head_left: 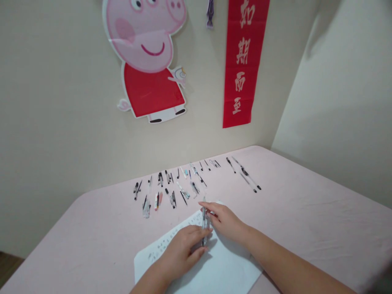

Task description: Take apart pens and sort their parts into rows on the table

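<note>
Over a white sheet of paper [226,265], both hands hold a slim, clear-barrelled pen [203,219] roughly upright in the picture. The fingers and thumb of my left hand [183,249] close on its lower end. My right hand [226,222] pinches it near the top. Fingers cover parts of the pen, so I cannot tell whether it is whole or in separate pieces. Small dark handwriting [165,245] runs along the sheet's upper left edge, partly behind my left hand.
Disassembled pens, caps and refills [171,198] lie in small groups along the back of the pink-covered table [92,241]. Several longer pens [245,173] lie at the back right. Behind stands a wall with a cartoon pig cutout [153,92] and a red banner [241,61].
</note>
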The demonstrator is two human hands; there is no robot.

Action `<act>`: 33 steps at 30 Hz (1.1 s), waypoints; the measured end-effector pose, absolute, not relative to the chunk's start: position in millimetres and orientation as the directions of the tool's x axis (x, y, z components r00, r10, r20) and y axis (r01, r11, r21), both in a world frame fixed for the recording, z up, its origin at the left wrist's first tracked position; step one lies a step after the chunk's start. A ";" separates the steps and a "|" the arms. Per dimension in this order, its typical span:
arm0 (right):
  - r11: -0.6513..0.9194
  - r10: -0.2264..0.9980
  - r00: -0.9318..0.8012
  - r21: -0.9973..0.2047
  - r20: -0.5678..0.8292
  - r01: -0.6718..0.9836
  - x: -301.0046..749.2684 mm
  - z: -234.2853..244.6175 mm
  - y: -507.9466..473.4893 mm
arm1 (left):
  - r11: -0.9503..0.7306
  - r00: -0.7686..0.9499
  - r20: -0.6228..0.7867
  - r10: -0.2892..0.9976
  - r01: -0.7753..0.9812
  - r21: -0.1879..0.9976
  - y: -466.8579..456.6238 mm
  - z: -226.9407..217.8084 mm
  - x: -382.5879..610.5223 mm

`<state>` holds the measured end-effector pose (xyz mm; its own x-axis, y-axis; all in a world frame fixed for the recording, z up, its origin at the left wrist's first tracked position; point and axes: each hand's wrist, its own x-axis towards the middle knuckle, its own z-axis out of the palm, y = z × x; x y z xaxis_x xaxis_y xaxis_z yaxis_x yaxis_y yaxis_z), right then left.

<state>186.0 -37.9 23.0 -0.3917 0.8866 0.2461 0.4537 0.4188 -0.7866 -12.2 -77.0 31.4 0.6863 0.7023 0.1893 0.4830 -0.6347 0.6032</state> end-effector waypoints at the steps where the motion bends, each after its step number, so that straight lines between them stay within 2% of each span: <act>1: 0.429 0.882 -0.399 -0.776 0.249 0.463 185.3 22.2 -38.4 | -0.631 0.687 0.179 0.704 0.490 0.602 -77.2 32.0 -11.6; 6: 0.508 0.851 -0.409 -0.712 0.329 0.485 184.2 13.9 -39.4 | -0.621 0.683 0.160 0.713 0.509 0.597 -77.6 32.5 -9.3; 10: 0.545 0.835 -0.398 -0.677 0.381 0.495 185.2 9.1 -39.9 | -0.646 0.680 0.213 0.702 0.480 0.594 -74.8 29.3 -8.9; 18: 0.569 0.818 -0.416 -0.662 0.397 0.487 184.6 9.9 -39.2 | -0.646 0.696 0.194 0.691 0.475 0.597 -77.0 34.2 -6.1; 25: 0.523 0.845 -0.390 -0.713 0.366 0.466 185.5 9.7 -36.8 | -0.652 0.719 0.152 0.678 0.494 0.575 -79.5 34.1 -6.9; 29: 0.429 0.898 -0.298 -0.790 0.323 0.437 189.4 7.8 -31.3 | -0.669 0.720 0.175 0.671 0.486 0.562 -80.5 32.2 -9.0; 33: 0.373 0.927 -0.169 -0.860 0.334 0.348 197.4 7.5 -24.1 | -0.644 0.651 0.220 0.726 0.532 0.550 -82.1 29.5 -9.7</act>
<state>197.4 -24.1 7.5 -0.1688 0.9272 0.3344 0.3483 0.3735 -0.8597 -9.7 -82.1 29.5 0.6511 0.7264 0.2200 0.5322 -0.6436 0.5500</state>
